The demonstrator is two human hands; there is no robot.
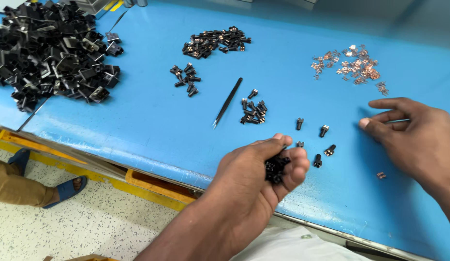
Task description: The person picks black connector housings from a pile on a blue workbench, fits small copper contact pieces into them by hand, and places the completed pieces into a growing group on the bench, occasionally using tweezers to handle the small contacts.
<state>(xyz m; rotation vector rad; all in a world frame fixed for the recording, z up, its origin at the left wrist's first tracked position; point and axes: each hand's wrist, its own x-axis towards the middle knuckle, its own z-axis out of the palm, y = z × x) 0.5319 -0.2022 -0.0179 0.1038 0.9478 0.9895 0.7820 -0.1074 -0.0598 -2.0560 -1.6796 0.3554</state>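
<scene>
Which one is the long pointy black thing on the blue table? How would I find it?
Start at the blue table and look at its middle, between the small clusters of black parts. The tweezers lie there slanted, touching nothing. Everything nearby is short and stubby; this alone is long, thin and ends in a sharp tip.

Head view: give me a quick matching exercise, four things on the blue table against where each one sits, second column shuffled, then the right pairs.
Things:
1. tweezers
2. copper clips
3. large black housings
4. handful of small black parts

Places:
A. far left of the table
B. cupped in the left hand
C. far right, beyond the right hand
D. lying at mid-table between small black heaps

Pairs: 1-D, 2-C, 3-A, 4-B
</scene>
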